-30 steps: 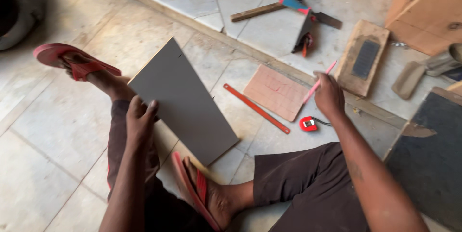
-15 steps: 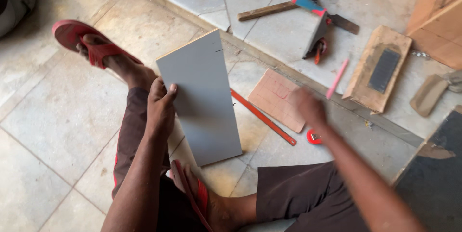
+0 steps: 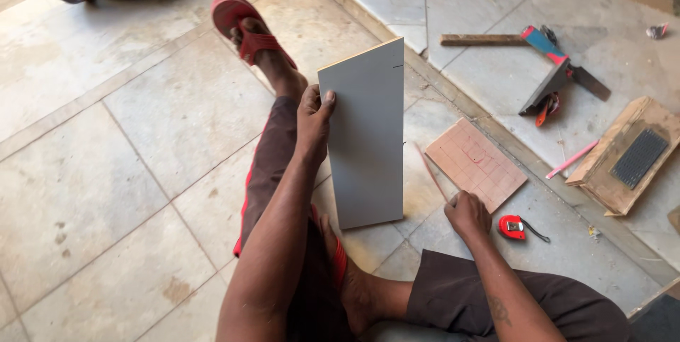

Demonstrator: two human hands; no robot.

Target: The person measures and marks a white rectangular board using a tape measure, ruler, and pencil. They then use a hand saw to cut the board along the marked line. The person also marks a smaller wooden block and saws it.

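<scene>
Gripping the grey tile (image 3: 365, 136) by its left long edge, the left hand (image 3: 314, 119) has its thumb across the face and its fingers behind, so the tile stands nearly upright on its short lower edge, resting on the floor just beside the person's folded leg; its long axis runs up and away from the body, tilted a little to the right at the top; the right hand (image 3: 466, 214) is closed in a loose fist low to the right of the tile, at the near end of a thin red pencil or rod (image 3: 429, 170) that lies on the floor between the tile and a square pinkish tile piece (image 3: 476, 163), though whether it actually pinches that rod I cannot tell; the left hand is thus the one on the tile, the right apart from it; a red tape measure (image 3: 513, 226) lies just right of the right hand; farther off, past a raised step, lie a hammer-like tool with a wooden handle (image 3: 496, 40), a trowel (image 3: 559, 80), a pink pencil (image 3: 571, 160) and a wooden float (image 3: 627, 156); the floor (image 3: 120, 172) is pale stone tiling, dusty, sunlit at the far side.
</scene>
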